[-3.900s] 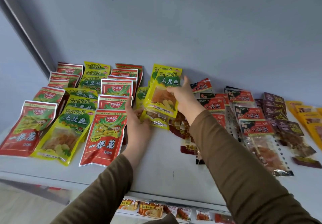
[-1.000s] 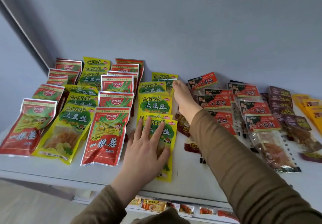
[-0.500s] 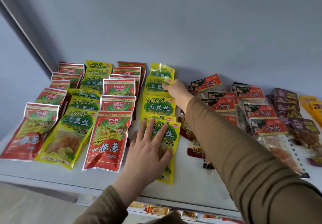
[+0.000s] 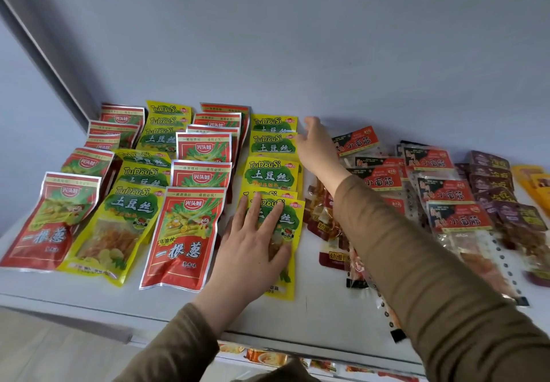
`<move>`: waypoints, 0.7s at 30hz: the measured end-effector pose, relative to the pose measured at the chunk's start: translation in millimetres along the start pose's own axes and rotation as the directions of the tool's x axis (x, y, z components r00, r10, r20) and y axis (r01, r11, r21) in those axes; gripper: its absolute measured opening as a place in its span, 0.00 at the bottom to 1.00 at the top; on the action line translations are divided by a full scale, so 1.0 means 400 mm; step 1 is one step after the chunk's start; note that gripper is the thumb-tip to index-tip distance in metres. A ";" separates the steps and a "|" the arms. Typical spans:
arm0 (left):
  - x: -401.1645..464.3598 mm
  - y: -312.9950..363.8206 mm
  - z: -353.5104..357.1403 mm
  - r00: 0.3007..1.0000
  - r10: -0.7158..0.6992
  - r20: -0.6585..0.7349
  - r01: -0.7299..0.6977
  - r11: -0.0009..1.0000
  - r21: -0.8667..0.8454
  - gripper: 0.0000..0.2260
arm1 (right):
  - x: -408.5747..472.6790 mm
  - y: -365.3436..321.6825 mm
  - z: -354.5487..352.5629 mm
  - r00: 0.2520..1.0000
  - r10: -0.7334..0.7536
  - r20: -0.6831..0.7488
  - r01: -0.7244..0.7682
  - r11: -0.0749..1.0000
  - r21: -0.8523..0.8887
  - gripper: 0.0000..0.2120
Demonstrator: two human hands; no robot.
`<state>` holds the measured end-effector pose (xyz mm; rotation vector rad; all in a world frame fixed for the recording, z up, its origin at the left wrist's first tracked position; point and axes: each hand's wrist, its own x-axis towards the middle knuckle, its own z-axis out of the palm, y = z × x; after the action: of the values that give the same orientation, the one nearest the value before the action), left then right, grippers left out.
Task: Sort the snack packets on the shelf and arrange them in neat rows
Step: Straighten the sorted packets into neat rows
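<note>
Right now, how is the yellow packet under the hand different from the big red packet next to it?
The yellow packet reads TuDouSi on a green patch; the red packet has a red logo and silver edges. The left hand presses flat on the yellow packet; nothing touches the red packet. The yellow packet looks narrower than the red packet. Both lie flat at the front of their rows on the shelf, tops toward the wall.

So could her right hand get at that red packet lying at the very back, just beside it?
Probably yes. The right hand is open and empty, already at the back of the shelf, and the red packet lies on top of its pile with nothing visible between them.
</note>
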<state>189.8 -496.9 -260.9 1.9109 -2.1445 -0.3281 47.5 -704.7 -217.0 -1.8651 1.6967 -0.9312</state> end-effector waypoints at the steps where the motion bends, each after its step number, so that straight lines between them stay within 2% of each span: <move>1: -0.001 0.002 -0.001 1.000 0.000 0.002 0.000 1.000 0.003 0.33 | -0.006 0.005 -0.006 0.998 -0.054 0.033 0.057 0.992 -0.112 0.18; 4: -0.008 0.006 -0.002 1.000 0.002 0.010 -0.002 1.000 0.014 0.33 | -0.019 0.014 -0.013 0.985 -0.054 0.161 0.097 0.957 -0.274 0.15; 7: -0.017 0.013 -0.002 1.000 0.015 0.014 -0.016 0.999 0.031 0.33 | -0.023 0.021 -0.019 0.989 0.011 0.147 0.022 0.975 -0.222 0.16; 11: -0.033 0.021 0.001 0.999 0.028 0.017 -0.029 0.998 0.047 0.33 | -0.020 0.020 -0.010 0.972 0.058 0.227 -0.026 0.990 -0.140 0.18; 14: -0.046 0.026 0.003 0.999 0.034 0.007 -0.035 0.998 0.056 0.33 | -0.011 0.016 -0.006 0.984 0.036 0.175 -0.032 0.999 -0.025 0.12; 16: -0.050 0.026 0.004 0.999 0.036 0.003 -0.036 0.998 0.059 0.33 | -0.005 0.004 -0.003 0.992 0.025 0.127 -0.028 0.999 0.017 0.12; 21: -0.048 0.026 0.002 0.999 0.037 -0.004 -0.036 0.998 0.056 0.33 | -0.002 -0.020 0.005 0.992 0.032 0.125 -0.027 0.999 -0.045 0.13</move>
<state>182.1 -476.5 -259.0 1.8973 -2.2050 -0.2592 54.4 -703.2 -212.7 -1.8795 1.6761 -0.7538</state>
